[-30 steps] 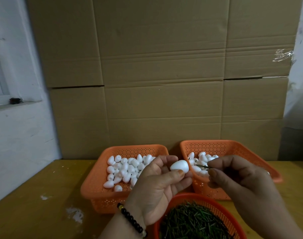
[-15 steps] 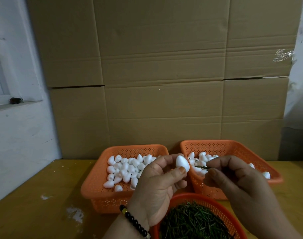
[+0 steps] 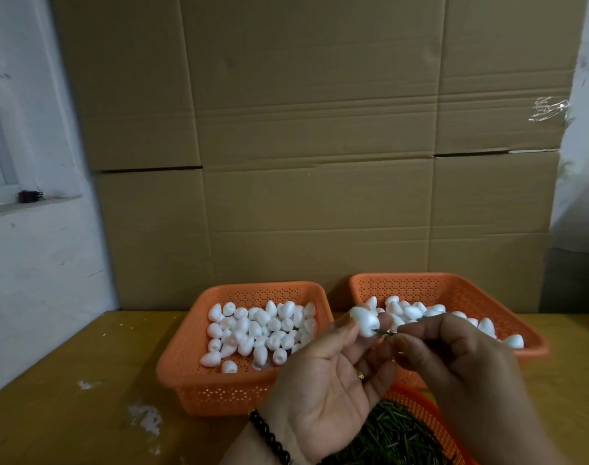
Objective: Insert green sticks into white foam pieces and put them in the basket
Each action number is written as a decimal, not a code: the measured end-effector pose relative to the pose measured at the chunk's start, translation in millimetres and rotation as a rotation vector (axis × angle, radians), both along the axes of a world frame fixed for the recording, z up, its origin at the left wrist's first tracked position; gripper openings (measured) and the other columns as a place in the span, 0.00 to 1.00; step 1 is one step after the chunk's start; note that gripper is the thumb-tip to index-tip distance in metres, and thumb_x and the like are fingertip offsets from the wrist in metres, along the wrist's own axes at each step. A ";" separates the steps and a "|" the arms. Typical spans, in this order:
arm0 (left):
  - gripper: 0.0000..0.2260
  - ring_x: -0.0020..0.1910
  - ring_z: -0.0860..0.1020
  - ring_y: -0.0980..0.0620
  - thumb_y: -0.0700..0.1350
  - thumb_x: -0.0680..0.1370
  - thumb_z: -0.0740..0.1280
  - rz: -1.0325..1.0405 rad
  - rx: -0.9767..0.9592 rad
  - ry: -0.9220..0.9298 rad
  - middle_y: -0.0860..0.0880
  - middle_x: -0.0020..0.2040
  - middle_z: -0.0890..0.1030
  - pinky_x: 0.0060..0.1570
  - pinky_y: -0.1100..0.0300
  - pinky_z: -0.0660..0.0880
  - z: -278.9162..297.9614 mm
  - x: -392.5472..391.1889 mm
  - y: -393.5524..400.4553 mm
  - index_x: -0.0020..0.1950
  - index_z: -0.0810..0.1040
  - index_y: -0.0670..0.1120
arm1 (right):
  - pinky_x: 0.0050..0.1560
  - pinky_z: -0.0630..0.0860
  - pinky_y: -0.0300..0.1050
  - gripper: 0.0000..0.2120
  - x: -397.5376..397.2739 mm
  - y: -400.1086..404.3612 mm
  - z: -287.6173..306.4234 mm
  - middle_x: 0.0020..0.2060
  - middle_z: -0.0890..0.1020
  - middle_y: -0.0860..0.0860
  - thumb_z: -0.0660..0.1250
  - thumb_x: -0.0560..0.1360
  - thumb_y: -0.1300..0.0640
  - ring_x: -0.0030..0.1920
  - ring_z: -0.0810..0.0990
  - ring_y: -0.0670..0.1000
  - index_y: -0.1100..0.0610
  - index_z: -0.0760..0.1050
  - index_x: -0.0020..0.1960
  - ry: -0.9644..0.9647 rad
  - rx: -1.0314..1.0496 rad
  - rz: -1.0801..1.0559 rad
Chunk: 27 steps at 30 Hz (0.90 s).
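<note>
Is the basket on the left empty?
No, the left basket holds a pile of white foam pieces.

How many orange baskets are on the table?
3: the left basket with plain foam pieces, the right basket behind the hands, and the round basket of green sticks nearest, partly cut off.

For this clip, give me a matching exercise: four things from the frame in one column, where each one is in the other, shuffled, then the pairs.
Things:
1. foam piece
2. green stick
3. loose green sticks
4. black bead bracelet

Places:
A. heaped in the round orange basket nearest the camera
B. around the left wrist
C. pinched in the left hand fingertips
D. pinched by the right hand, tip at the foam

Pairs: 1-C, 2-D, 3-A, 4-B
</note>
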<state>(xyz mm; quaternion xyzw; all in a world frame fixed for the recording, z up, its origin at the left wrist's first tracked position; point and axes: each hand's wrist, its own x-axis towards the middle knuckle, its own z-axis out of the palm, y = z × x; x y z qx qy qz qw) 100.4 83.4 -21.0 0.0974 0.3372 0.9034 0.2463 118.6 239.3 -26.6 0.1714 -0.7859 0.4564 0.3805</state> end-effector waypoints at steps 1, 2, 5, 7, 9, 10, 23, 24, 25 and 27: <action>0.10 0.45 0.83 0.48 0.41 0.74 0.66 -0.002 -0.004 0.002 0.42 0.58 0.82 0.42 0.56 0.79 -1.0 0.2 1.4 0.49 0.85 0.43 | 0.38 0.73 0.25 0.03 0.7 -1.2 0.6 0.37 0.82 0.34 0.69 0.67 0.51 0.37 0.82 0.37 0.43 0.78 0.38 0.016 0.006 -0.010; 0.10 0.45 0.83 0.49 0.41 0.75 0.65 -0.002 -0.009 0.003 0.42 0.58 0.82 0.42 0.56 0.79 -2.3 0.0 2.6 0.48 0.86 0.42 | 0.38 0.72 0.24 0.02 1.2 -1.7 0.5 0.39 0.82 0.34 0.68 0.66 0.51 0.38 0.82 0.36 0.44 0.78 0.39 0.030 0.009 -0.014; 0.09 0.46 0.83 0.47 0.40 0.74 0.66 -0.008 -0.007 -0.008 0.40 0.56 0.82 0.43 0.56 0.80 -4.7 -0.4 4.3 0.48 0.85 0.40 | 0.37 0.71 0.22 0.03 -0.2 -1.5 -0.5 0.36 0.83 0.38 0.69 0.66 0.52 0.39 0.81 0.35 0.44 0.77 0.39 0.078 0.026 -0.061; 0.09 0.46 0.83 0.46 0.39 0.73 0.67 -0.008 0.001 -0.014 0.38 0.57 0.82 0.43 0.55 0.80 -4.7 -0.2 3.9 0.49 0.84 0.38 | 0.36 0.70 0.21 0.04 -0.7 -1.4 -2.0 0.32 0.80 0.39 0.72 0.67 0.52 0.38 0.80 0.34 0.46 0.78 0.39 0.107 0.065 -0.107; 0.09 0.46 0.83 0.45 0.38 0.73 0.67 -0.006 -0.003 -0.009 0.37 0.56 0.82 0.43 0.54 0.81 -4.6 0.5 3.9 0.50 0.84 0.37 | 0.35 0.69 0.20 0.06 -1.0 -0.7 -3.1 0.33 0.79 0.39 0.76 0.67 0.55 0.38 0.79 0.34 0.49 0.79 0.38 0.116 0.093 -0.138; 0.09 0.46 0.83 0.45 0.38 0.73 0.67 -0.003 -0.006 -0.005 0.37 0.56 0.82 0.43 0.54 0.81 -4.7 0.8 4.0 0.50 0.83 0.37 | 0.35 0.69 0.20 0.07 -1.6 -0.2 -4.0 0.33 0.79 0.39 0.77 0.66 0.58 0.38 0.79 0.35 0.50 0.80 0.38 0.111 0.102 -0.144; 0.11 0.44 0.84 0.45 0.36 0.71 0.67 0.034 -0.040 0.014 0.37 0.54 0.82 0.40 0.55 0.81 -4.8 4.2 9.4 0.53 0.79 0.38 | 0.37 0.75 0.31 0.12 -1.8 1.2 -4.3 0.33 0.80 0.41 0.79 0.63 0.67 0.39 0.80 0.41 0.53 0.81 0.37 0.104 0.159 -0.156; 0.11 0.44 0.84 0.45 0.36 0.71 0.67 0.037 -0.037 0.013 0.37 0.53 0.83 0.39 0.55 0.81 -4.6 4.6 9.4 0.53 0.79 0.38 | 0.37 0.75 0.30 0.12 -1.6 1.5 -4.4 0.33 0.80 0.41 0.79 0.63 0.67 0.39 0.80 0.41 0.53 0.81 0.37 0.102 0.160 -0.155; 0.12 0.44 0.84 0.45 0.36 0.71 0.67 0.039 -0.035 0.011 0.37 0.53 0.83 0.40 0.55 0.81 -4.4 4.7 9.2 0.53 0.79 0.38 | 0.37 0.74 0.30 0.12 -1.6 1.6 -4.5 0.33 0.80 0.40 0.79 0.62 0.67 0.40 0.80 0.40 0.53 0.81 0.37 0.102 0.162 -0.155; 0.13 0.45 0.84 0.45 0.36 0.72 0.67 0.041 -0.031 0.013 0.37 0.54 0.83 0.42 0.54 0.81 -4.5 4.6 8.9 0.56 0.78 0.37 | 0.38 0.74 0.29 0.12 -1.4 1.4 -4.5 0.33 0.80 0.40 0.79 0.62 0.67 0.40 0.80 0.40 0.53 0.81 0.37 0.106 0.167 -0.159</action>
